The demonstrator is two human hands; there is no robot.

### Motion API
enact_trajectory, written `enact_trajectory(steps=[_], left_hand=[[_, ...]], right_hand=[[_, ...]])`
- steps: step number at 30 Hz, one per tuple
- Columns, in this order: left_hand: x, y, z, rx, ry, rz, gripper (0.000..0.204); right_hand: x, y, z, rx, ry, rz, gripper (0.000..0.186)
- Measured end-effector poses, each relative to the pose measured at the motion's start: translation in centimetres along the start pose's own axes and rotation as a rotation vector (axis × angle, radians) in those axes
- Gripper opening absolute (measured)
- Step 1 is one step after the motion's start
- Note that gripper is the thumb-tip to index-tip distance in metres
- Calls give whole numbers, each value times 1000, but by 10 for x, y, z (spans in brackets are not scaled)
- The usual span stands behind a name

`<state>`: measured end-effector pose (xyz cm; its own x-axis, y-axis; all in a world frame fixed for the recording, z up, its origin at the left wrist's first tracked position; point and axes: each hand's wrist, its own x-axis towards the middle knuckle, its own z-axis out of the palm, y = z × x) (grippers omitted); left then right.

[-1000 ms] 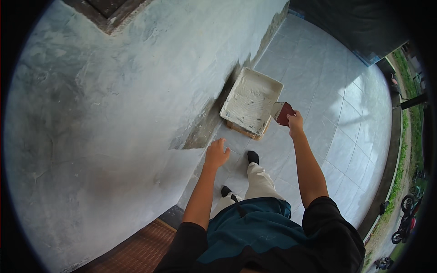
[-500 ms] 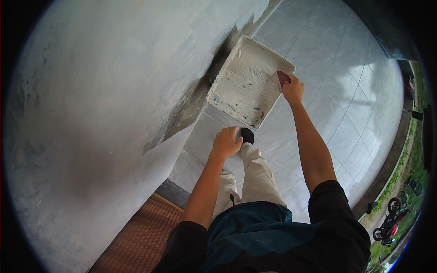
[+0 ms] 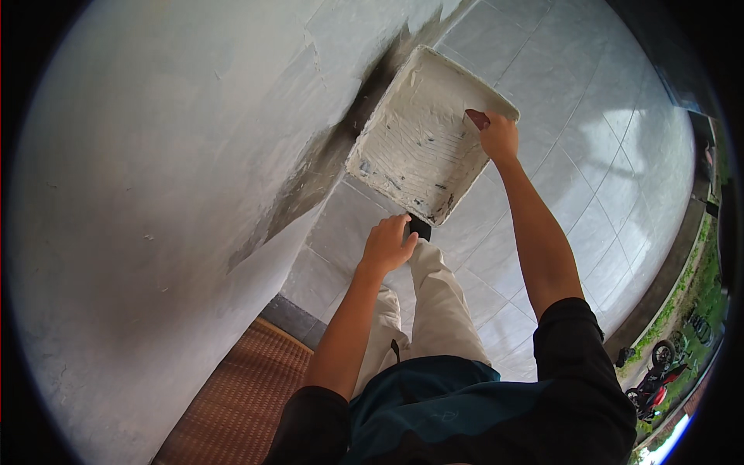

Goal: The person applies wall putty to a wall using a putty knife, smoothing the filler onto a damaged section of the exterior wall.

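Note:
A paint tray (image 3: 418, 116) with a ridged bottom, crusted with off-white paste, lies tilted in view beside the wall. My right hand (image 3: 501, 138) grips a putty knife (image 3: 478, 119) by its dark red handle over the tray's right side. Only a small part of its blade shows. My left hand (image 3: 385, 246) is just short of the tray's near corner, thumb apart from its loosely bent fingers and nothing visible in it. Whether its fingertips touch the rim I cannot tell. Below that corner is my dark-clad foot (image 3: 420, 227).
A grey wall (image 3: 170, 178) with a rough, darker strip along its base stands at the left. Grey floor tiles (image 3: 573, 178) spread to the right. A brown woven surface (image 3: 240, 387) lies at lower left. Outside, past the floor's edge, a motorbike (image 3: 655, 387) stands by grass.
The tray looks larger and slightly shifted. My right hand with the putty knife has moved a little up the view and inward over the tray. My left hand has barely moved.

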<state>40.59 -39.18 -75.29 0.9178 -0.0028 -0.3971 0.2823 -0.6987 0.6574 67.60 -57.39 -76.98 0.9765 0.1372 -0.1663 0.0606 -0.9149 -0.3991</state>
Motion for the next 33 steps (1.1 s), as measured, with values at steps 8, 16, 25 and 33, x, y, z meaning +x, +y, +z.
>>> enact_trajectory(steps=[8,16,25,33], left_hand=[[1,6,4,-50,-63,-70,40],[-4,-7,10,-72,-50,-80,40],[-16,-13,5,-94,-112,-195,40],[-27,-23,2,-140,-13,-193,39]], right_hand=[[13,8,-2,-50,-40,-54,16],[29,15,-5,-47,-186,-27,22],[33,28,17,9,-272,-119,33],[11,35,47,291,-499,31,33]])
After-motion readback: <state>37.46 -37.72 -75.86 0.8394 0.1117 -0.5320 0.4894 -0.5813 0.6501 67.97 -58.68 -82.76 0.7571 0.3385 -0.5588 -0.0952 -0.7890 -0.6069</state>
